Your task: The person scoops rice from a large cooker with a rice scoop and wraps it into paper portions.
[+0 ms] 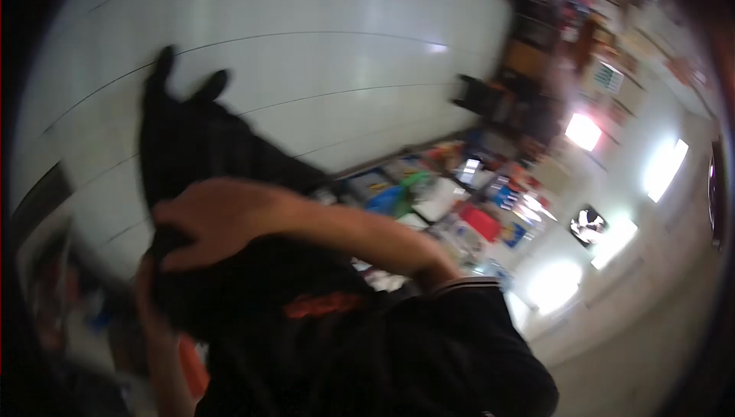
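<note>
My right hand [218,218] reaches across the front of my body, its fingers and thumb curled around something dark at the far left of my black shirt [306,363]. Whether that is the shirt's own cloth or a separate black thing, I cannot make out. My left hand [151,294] is just below it, seen edge-on against the same dark patch, with its fingers mostly hidden. A blurred orange-red print [325,306] shows on the shirt. Beyond the hands are my dark trousers [207,145] and dark shoes [210,84].
The view is tilted and blurred. Pale tiled floor [306,57] spreads past my feet. A crowded surface with a red item [480,223], a blue item [383,200] and a green item [413,185] runs along my right. An orange object [193,363] shows beside my left forearm.
</note>
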Motion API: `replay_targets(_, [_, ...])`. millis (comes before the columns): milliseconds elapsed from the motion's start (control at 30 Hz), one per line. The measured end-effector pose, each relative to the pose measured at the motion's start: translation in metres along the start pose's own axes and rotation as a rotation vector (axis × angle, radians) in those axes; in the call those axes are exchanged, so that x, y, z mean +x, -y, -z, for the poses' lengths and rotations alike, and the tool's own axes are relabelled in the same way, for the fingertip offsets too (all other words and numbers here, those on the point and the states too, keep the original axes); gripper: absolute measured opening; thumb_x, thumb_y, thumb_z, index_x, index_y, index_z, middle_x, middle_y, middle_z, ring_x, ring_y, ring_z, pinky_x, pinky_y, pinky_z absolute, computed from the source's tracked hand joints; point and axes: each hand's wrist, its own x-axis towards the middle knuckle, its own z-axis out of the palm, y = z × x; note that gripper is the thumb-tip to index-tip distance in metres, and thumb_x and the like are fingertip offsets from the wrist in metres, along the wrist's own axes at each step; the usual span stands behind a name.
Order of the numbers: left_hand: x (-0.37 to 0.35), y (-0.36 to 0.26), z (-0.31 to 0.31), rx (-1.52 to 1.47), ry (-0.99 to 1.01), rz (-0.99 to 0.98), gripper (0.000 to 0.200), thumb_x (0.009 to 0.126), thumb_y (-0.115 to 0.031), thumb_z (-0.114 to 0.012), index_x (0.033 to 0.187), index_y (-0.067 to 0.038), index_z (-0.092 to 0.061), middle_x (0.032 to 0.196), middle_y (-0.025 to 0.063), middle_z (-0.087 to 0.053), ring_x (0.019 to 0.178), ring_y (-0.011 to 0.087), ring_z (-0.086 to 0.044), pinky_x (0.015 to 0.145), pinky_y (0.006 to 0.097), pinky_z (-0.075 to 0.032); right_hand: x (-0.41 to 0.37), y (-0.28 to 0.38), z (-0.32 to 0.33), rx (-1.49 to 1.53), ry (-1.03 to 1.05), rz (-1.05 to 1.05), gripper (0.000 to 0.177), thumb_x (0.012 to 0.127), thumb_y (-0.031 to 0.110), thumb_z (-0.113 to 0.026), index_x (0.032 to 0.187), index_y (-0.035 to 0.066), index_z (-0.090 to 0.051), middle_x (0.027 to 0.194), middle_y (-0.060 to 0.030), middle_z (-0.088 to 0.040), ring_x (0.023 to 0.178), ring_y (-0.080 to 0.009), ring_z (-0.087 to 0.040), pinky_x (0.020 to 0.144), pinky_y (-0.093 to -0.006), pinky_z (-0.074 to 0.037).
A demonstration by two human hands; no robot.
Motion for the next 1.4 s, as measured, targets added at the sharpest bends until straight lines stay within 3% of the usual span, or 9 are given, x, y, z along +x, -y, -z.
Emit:
replay_targets(67, [-0.046, -0.011, 0.056, 0.02, -0.148, 0.059, 0.059, 0.1, -0.045, -0.047, 0.139, 0.0, -0.044, 0.128, 0.0129, -0.059, 0.116, 0.0201, -0.059, 0.099, 0.0351, -0.049, 0.007, 0.004, 0.005, 0.122, 0.023, 0.11, 0.056, 0.087, 0.048, -0.066, 0.115, 0.0, -0.057, 0.099, -0.0237, -0.067, 0.096, -0.0401, -0.065, 0.083, -0.0453, -0.052])
replay_targets(167, [-0.058, -0.028, 0.087, -0.114, -0.005, 0.101, 0.062, 0.096, -0.041, -0.058, 0.138, 0.002, -0.044, 0.128, 0.0149, -0.058, 0.119, 0.0219, -0.057, 0.099, 0.0383, -0.05, 0.029, 0.014, 0.017, 0.132, 0.126, 0.086, 0.049, 0.089, 0.037, -0.07, 0.12, 0.003, -0.055, 0.1, -0.0174, -0.069, 0.093, -0.032, -0.068, 0.078, -0.037, -0.052])
replay_targets(400, [-0.065, -0.003, 0.132, -0.379, 0.041, -0.124, 0.062, 0.084, -0.024, -0.075, 0.132, 0.005, -0.048, 0.123, 0.0143, -0.062, 0.111, 0.0228, -0.063, 0.096, 0.037, -0.052, 0.085, 0.054, 0.027, 0.012, 0.309, 0.09, 0.045, 0.089, 0.031, -0.07, 0.122, 0.005, -0.053, 0.106, -0.01, -0.061, 0.095, -0.0176, -0.058, 0.08, -0.031, -0.048])
replay_targets(567, [-0.06, 0.001, 0.115, -0.472, 0.092, -0.421, 0.059, 0.084, -0.017, -0.073, 0.133, 0.004, -0.047, 0.125, 0.0129, -0.062, 0.112, 0.0205, -0.063, 0.097, 0.0356, -0.051, 0.125, 0.074, 0.029, -0.127, 0.396, 0.041, 0.044, 0.086, 0.026, -0.069, 0.121, 0.006, -0.053, 0.103, -0.009, -0.062, 0.092, -0.0161, -0.058, 0.077, -0.0308, -0.047])
replay_targets(633, [-0.058, 0.009, 0.115, -0.473, 0.065, -0.482, 0.06, 0.086, -0.021, -0.073, 0.134, 0.002, -0.047, 0.127, 0.0116, -0.061, 0.116, 0.019, -0.061, 0.1, 0.035, -0.048, 0.144, 0.08, 0.023, -0.203, 0.442, -0.009, 0.057, 0.079, 0.043, -0.071, 0.118, 0.004, -0.057, 0.1, -0.0171, -0.066, 0.093, -0.0282, -0.063, 0.082, -0.0379, -0.049])
replay_targets(733, [-0.053, 0.016, 0.107, -0.61, -0.054, -0.533, 0.058, 0.09, -0.026, -0.07, 0.135, 0.002, -0.046, 0.128, 0.0114, -0.06, 0.118, 0.018, -0.059, 0.103, 0.0345, -0.046, 0.16, 0.102, 0.014, -0.33, 0.498, 0.03, 0.046, 0.08, 0.033, -0.075, 0.111, 0.004, -0.058, 0.092, -0.0109, -0.064, 0.088, -0.0188, -0.059, 0.075, -0.0324, -0.047])
replay_targets(867, [-0.051, 0.014, 0.113, -0.6, 0.013, -0.57, 0.043, 0.093, -0.027, -0.066, 0.124, 0.001, -0.055, 0.119, 0.0089, -0.065, 0.111, 0.0153, -0.062, 0.097, 0.0331, -0.05, 0.168, 0.124, 0.013, -0.416, 0.547, 0.203, 0.046, 0.079, 0.035, -0.077, 0.108, 0.003, -0.059, 0.09, -0.0121, -0.064, 0.085, -0.0207, -0.059, 0.074, -0.0338, -0.047])
replay_targets(1033, [-0.071, -0.029, 0.087, -0.51, -0.238, -0.326, 0.037, 0.091, -0.029, -0.067, 0.111, 0.001, -0.063, 0.105, 0.0071, -0.069, 0.095, 0.0136, -0.067, 0.084, 0.0252, -0.053, 0.169, 0.135, 0.006, -0.394, 0.57, 0.243, 0.051, 0.078, 0.041, -0.076, 0.104, 0.0, -0.061, 0.086, -0.0143, -0.065, 0.08, -0.0232, -0.062, 0.071, -0.0349, -0.048])
replay_targets(1400, [-0.057, -0.027, 0.097, -0.436, -0.225, -0.345, 0.045, 0.087, -0.035, -0.072, 0.114, 0.0, -0.063, 0.107, 0.0063, -0.069, 0.095, 0.0127, -0.066, 0.084, 0.0251, -0.054, 0.175, 0.118, 0.01, -0.343, 0.543, 0.175, 0.044, 0.081, 0.032, -0.075, 0.11, 0.003, -0.06, 0.095, -0.0113, -0.065, 0.088, -0.02, -0.06, 0.078, -0.0326, -0.047])
